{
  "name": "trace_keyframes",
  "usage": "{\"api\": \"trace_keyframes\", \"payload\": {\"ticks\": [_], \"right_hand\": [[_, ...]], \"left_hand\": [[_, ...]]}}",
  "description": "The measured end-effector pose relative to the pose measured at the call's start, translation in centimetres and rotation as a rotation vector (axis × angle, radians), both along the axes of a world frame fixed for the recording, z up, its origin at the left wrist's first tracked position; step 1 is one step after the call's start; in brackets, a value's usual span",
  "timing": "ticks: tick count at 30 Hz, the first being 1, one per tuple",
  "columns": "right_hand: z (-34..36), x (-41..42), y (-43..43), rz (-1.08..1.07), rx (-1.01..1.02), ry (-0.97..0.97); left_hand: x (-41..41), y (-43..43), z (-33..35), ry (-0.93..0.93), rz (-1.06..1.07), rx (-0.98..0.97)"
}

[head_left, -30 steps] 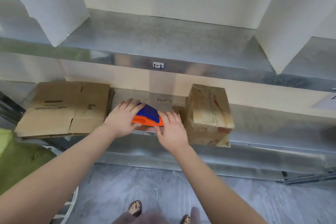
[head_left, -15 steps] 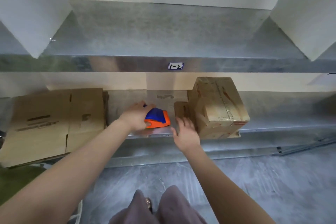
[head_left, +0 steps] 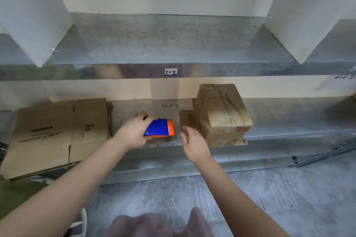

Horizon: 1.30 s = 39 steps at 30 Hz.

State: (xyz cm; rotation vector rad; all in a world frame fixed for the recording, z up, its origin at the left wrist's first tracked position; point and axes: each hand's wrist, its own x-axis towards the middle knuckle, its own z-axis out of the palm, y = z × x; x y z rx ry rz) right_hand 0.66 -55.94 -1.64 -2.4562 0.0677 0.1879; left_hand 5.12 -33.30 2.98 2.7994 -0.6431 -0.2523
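Grips the blue and orange pack with the left hand at the low shelf. Holds the right hand loose and empty just beside it, near the brown box.

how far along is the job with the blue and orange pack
Done: the blue and orange pack is at the lower shelf, between flat cardboard and a taped box. In hand: the left hand has a grip on it; the right hand is open. Left: likely letting go.

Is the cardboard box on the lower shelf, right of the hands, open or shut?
Shut. The cardboard box has its top flaps closed, tape running along the seam; nothing inside shows.
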Motion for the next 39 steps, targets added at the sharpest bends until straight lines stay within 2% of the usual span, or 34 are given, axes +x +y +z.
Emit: {"api": "trace_keyframes", "payload": {"ticks": [4,7,12,15,18,24,26,29,33,36,39], "right_hand": [[2.4,-0.5,-0.4,0.058,-0.006,-0.054],[5.3,-0.7,-1.4,0.097,-0.019,-0.176],[9.7,-1.5,-5.3,0.133,-0.03,-0.41],[11.0,-1.7,-8.7,0.131,-0.069,-0.472],[11.5,-1.8,-11.8,0.156,0.024,-0.371],[12.3,-2.4,-15.8,0.099,0.536,0.012],[11.8,-2.5,-16.7,0.077,0.62,0.032],[11.3,-2.5,-17.5,0.007,0.632,-0.019],[11.1,-2.3,-20.7,-0.278,0.897,-0.021],[10.5,-1.5,-25.1,-0.352,0.932,0.002],[9.9,-0.8,-24.7,-0.234,0.754,-0.006]], "left_hand": [[-1.5,1.4,3.8,-0.174,-0.022,-0.116],[-2.7,0.4,6.9,-0.301,-0.047,-0.147],[-5.7,-3.7,12.2,-0.383,-0.026,-0.22],[-7.3,-6.4,14.0,-0.421,-0.026,-0.226],[-8.5,-8.9,14.7,-0.438,-0.054,-0.223],[-9.7,-13.5,15.2,-0.438,-0.093,-0.261],[-9.6,-14.4,15.2,-0.427,-0.099,-0.257],[-9.1,-15.5,14.8,-0.389,-0.112,-0.268],[-8.2,-14.3,13.4,-0.349,-0.05,-0.241],[-7.5,-11.4,12.8,-0.338,0.022,-0.229],[-6.9,-11.0,12.6,-0.298,0.026,-0.253]]}}
